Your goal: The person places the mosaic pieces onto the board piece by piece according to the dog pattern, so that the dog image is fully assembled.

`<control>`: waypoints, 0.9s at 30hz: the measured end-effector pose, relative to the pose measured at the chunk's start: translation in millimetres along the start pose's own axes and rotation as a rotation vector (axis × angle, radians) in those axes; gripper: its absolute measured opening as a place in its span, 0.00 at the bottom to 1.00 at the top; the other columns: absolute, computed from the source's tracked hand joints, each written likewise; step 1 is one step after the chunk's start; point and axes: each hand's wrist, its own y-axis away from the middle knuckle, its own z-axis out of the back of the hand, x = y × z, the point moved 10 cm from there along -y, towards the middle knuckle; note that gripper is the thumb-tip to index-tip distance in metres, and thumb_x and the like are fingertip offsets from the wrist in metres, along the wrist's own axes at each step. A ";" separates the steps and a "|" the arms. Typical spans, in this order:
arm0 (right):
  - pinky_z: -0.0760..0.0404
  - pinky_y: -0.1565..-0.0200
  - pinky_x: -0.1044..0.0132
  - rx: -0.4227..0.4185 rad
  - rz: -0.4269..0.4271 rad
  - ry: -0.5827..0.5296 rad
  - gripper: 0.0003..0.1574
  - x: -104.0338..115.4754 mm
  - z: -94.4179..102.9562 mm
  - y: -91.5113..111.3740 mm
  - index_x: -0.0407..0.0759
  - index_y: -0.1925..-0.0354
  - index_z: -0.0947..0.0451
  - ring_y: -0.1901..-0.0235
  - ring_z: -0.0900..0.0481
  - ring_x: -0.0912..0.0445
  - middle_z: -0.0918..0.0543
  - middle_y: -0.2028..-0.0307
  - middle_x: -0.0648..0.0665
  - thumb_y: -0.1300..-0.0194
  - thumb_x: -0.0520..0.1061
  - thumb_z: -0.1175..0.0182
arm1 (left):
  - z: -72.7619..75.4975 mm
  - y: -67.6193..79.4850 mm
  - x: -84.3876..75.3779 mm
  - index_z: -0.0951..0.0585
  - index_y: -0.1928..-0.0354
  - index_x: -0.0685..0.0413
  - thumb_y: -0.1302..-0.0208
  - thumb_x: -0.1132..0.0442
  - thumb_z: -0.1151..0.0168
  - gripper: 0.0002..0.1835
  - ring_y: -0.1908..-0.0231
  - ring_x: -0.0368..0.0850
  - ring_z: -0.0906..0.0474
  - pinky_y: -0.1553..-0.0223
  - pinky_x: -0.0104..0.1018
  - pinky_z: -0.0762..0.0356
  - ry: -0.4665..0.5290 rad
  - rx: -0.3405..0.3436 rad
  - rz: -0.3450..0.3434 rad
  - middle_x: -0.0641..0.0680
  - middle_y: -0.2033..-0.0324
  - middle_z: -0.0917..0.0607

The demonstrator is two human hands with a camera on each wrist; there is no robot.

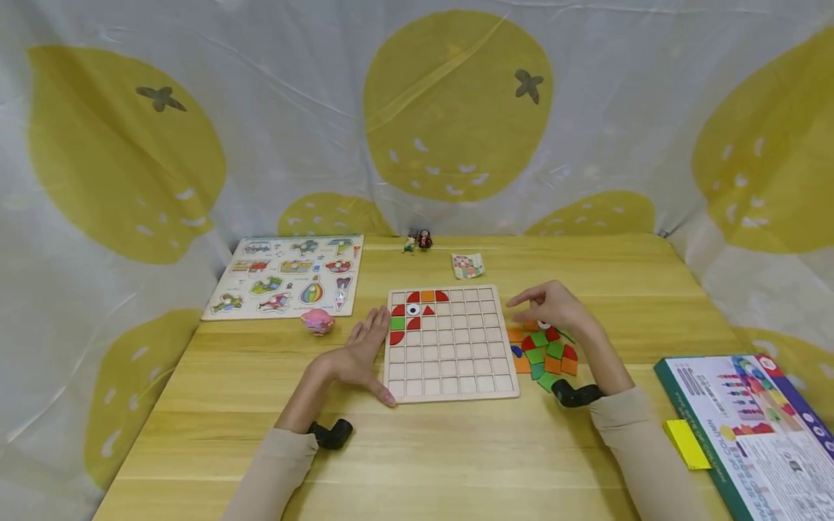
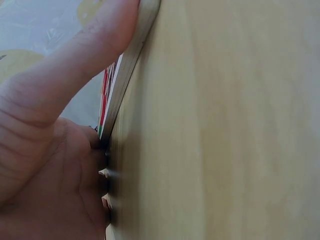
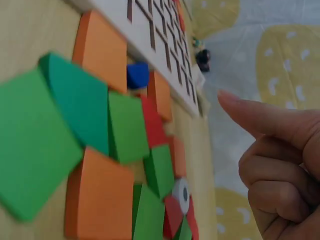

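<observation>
A wooden grid board [image 1: 456, 354] lies on the table with a few red, orange and green tiles and an eye tile [image 1: 413, 310] set in its upper left squares. My left hand [image 1: 355, 358] rests along the board's left edge, fingers spread and thumb at the near left corner; the left wrist view has the thumb [image 2: 75, 65] against the board's side. To the right, my right hand [image 1: 554, 305] hovers above loose tiles [image 1: 552, 363] in green, orange and red. Nothing shows between its thumb and fingers [image 3: 272, 170], which bend loosely. A blue rounded piece [image 3: 138, 75] lies by the board.
A picture puzzle board [image 1: 287, 278] lies at back left, with a pink toy [image 1: 317, 321] at its near corner. Two small figurines [image 1: 417, 241] and a pattern card [image 1: 468, 265] are at the back. A box [image 1: 749, 434] and a yellow block [image 1: 687, 444] lie at right.
</observation>
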 end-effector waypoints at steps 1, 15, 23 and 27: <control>0.43 0.81 0.67 -0.008 -0.012 -0.008 0.19 -7.9 6.9 3.5 0.39 0.52 0.16 0.86 0.49 0.59 0.46 0.88 0.54 0.42 0.44 0.31 | 0.5 0.1 0.2 0.73 0.26 0.55 0.71 0.34 0.21 0.84 0.25 0.54 0.83 0.24 0.55 0.74 -0.001 -0.003 -0.001 0.57 0.25 0.76; 0.33 0.42 0.48 -0.119 -0.251 -0.026 0.27 -78.0 58.8 26.4 0.36 0.46 0.20 0.37 0.36 0.38 0.31 0.36 0.29 0.40 0.49 0.33 | 1.7 2.5 -2.9 0.74 0.26 0.55 0.70 0.35 0.21 0.83 0.25 0.55 0.82 0.25 0.56 0.75 -0.009 0.001 -0.007 0.57 0.25 0.76; 0.38 0.34 0.43 -0.165 -0.301 -0.057 0.29 -96.3 65.0 15.1 0.38 0.48 0.18 0.32 0.40 0.37 0.30 0.35 0.31 0.43 0.54 0.30 | -0.2 1.8 -2.4 0.74 0.26 0.56 0.70 0.34 0.22 0.83 0.25 0.55 0.82 0.25 0.56 0.74 -0.013 -0.002 -0.018 0.58 0.25 0.76; 0.35 0.36 0.50 -0.184 -0.295 -0.084 0.31 -97.2 66.0 8.1 0.38 0.49 0.18 0.35 0.36 0.41 0.26 0.37 0.32 0.45 0.55 0.29 | 0.1 1.8 -2.1 0.74 0.26 0.56 0.71 0.34 0.22 0.84 0.25 0.55 0.82 0.25 0.55 0.74 -0.013 -0.006 -0.016 0.58 0.25 0.76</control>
